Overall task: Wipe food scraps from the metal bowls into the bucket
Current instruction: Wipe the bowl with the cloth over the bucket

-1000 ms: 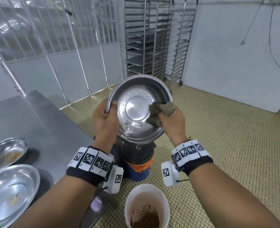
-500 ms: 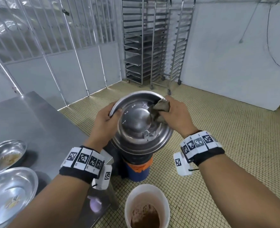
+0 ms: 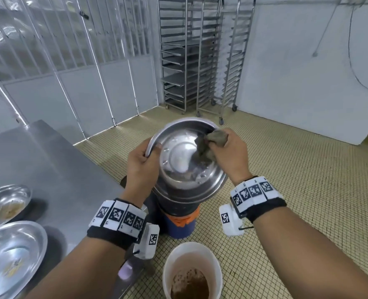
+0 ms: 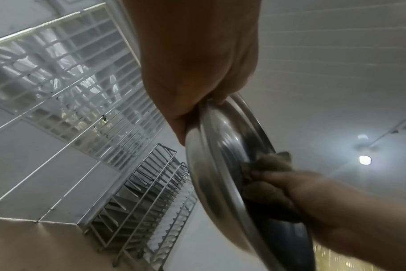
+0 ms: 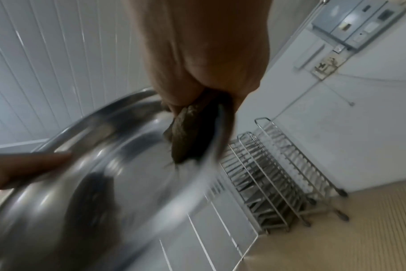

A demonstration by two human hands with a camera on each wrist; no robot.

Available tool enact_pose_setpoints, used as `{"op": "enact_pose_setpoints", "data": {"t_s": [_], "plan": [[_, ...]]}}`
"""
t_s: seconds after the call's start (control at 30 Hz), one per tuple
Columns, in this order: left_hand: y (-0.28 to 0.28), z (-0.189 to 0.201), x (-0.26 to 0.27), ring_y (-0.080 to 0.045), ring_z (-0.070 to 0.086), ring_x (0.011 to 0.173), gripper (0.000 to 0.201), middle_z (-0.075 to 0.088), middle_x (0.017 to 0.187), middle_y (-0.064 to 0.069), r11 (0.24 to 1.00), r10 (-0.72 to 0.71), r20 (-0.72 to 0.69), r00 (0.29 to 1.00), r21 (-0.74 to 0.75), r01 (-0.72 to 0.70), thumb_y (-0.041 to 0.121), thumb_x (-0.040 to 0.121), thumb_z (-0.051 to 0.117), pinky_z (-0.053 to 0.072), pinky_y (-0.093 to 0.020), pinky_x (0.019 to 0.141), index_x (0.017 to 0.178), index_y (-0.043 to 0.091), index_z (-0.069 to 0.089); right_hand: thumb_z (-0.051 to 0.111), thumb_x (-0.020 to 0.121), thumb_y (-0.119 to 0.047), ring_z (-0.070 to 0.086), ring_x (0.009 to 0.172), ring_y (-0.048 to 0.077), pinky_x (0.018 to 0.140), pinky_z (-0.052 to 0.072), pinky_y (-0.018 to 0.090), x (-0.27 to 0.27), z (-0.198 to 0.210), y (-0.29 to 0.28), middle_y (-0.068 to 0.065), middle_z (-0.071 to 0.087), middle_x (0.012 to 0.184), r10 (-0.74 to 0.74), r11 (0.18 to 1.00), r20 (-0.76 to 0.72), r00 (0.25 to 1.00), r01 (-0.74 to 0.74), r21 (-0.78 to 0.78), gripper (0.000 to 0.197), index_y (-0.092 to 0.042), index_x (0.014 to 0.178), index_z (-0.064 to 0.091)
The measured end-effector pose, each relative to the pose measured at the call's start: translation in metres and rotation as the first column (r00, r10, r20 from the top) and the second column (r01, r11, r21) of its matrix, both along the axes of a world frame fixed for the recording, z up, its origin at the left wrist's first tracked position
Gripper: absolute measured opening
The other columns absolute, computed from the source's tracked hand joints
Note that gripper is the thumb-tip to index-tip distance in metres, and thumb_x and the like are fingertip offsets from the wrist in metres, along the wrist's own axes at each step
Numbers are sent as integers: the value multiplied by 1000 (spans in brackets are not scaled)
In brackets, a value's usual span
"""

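A shiny metal bowl (image 3: 183, 167) is held in the air, tilted with its inside facing me. My left hand (image 3: 142, 165) grips its left rim, thumb inside. My right hand (image 3: 228, 152) grips a brown-grey rag (image 3: 209, 143) and presses it against the bowl's upper right inner wall. The left wrist view shows the bowl (image 4: 218, 165) edge-on with the rag (image 4: 269, 165) at its rim. In the right wrist view the rag (image 5: 188, 135) lies inside the blurred bowl (image 5: 104, 174). A white bucket (image 3: 192, 270) with brown scraps stands on the floor below.
Two more metal bowls, one with brown scraps (image 3: 6, 203) and one nearly clean (image 3: 10, 255), sit on the steel table (image 3: 38, 160) at the left. A dark container on a blue and orange base (image 3: 180, 223) stands under the held bowl. Wheeled tray racks (image 3: 202, 55) line the far wall.
The bowl has come down and tipped flatter. My right hand with the rag has slid from the bowl's middle right up to its upper right rim.
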State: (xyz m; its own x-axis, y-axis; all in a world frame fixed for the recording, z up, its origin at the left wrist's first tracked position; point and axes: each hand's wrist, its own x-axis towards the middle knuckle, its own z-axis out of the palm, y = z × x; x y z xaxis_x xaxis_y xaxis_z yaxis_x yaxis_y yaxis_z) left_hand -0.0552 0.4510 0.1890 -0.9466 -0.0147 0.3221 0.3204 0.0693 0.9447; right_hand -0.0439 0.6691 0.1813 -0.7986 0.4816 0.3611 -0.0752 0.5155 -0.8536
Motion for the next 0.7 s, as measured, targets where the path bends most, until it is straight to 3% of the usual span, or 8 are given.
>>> {"op": "enact_pose_setpoints", "data": {"t_s": [0.07, 0.13, 0.23, 0.3, 0.4, 0.47, 0.53, 0.7], "plan": [[-1, 7, -3, -1, 61, 59, 22, 68, 66, 14, 991, 61, -3, 998, 118, -60, 13, 103, 59, 49, -16, 55, 93, 26, 74, 78, 87, -24, 60, 85, -9, 72, 45, 5, 1, -13, -6, -19, 66, 95, -24, 999, -11, 1000, 24, -47, 26, -23, 110, 66], [-3, 9, -8, -3, 65, 68, 23, 72, 75, 13, 982, 102, -51, 993, 163, -92, 12, 103, 59, 51, -16, 61, 98, 28, 74, 79, 86, -25, 64, 92, -2, 67, 48, 5, 5, -31, -12, -16, 68, 102, 32, 996, 71, 997, -26, -82, 32, -23, 115, 64], [-5, 0, -7, -4, 64, 66, 24, 71, 75, 12, 998, 38, -63, 997, 52, -35, 12, 104, 57, 50, -17, 59, 101, 29, 74, 75, 87, -15, 68, 84, 4, 58, 47, 8, 5, -28, -5, -11, 68, 98, 24, 999, 124, 992, -18, -48, 23, -19, 106, 63], [-3, -5, -5, -10, 65, 64, 23, 72, 75, 6, 998, -32, -35, 999, -64, 30, 16, 105, 57, 54, -23, 57, 105, 29, 76, 72, 89, -7, 68, 67, -1, 51, 48, 11, 1, -12, 4, -10, 66, 93, 25, 998, 104, 994, -19, -59, 18, -19, 98, 61], [-1, -2, -8, -8, 61, 61, 22, 69, 70, 8, 1000, -21, -31, 999, -19, 20, 16, 104, 59, 52, -21, 57, 95, 28, 75, 75, 89, -10, 60, 71, -18, 59, 43, 1, 2, -6, 5, -17, 66, 91, 8, 997, -18, 1000, -9, -73, 21, -28, 96, 65], [0, 3, -13, -6, 60, 64, 21, 69, 72, 9, 996, 23, -62, 998, 89, -17, 14, 103, 61, 51, -19, 59, 94, 27, 75, 76, 88, -18, 62, 82, -12, 66, 43, 0, 5, -21, -4, -19, 66, 95, -14, 994, -13, 1000, 12, -113, 21, -33, 97, 65], [-1, 2, -16, -10, 64, 73, 22, 72, 80, 5, 988, 47, -81, 996, 151, -34, 15, 103, 61, 55, -26, 66, 95, 29, 75, 76, 86, -25, 66, 88, -1, 67, 49, 8, 6, -38, -9, -15, 69, 98, -9, 991, 55, 998, 17, -135, 22, -26, 106, 68], [4, -12, -5, 1, 61, 63, 19, 69, 72, 14, 1000, -8, -53, 999, -14, 7, 12, 104, 58, 48, -13, 58, 106, 18, 76, 73, 87, -10, 69, 70, 8, 55, 52, 20, -2, -5, 9, -7, 69, 91, 0, 999, 113, 994, 5, -47, 19, -23, 93, 63]]}}
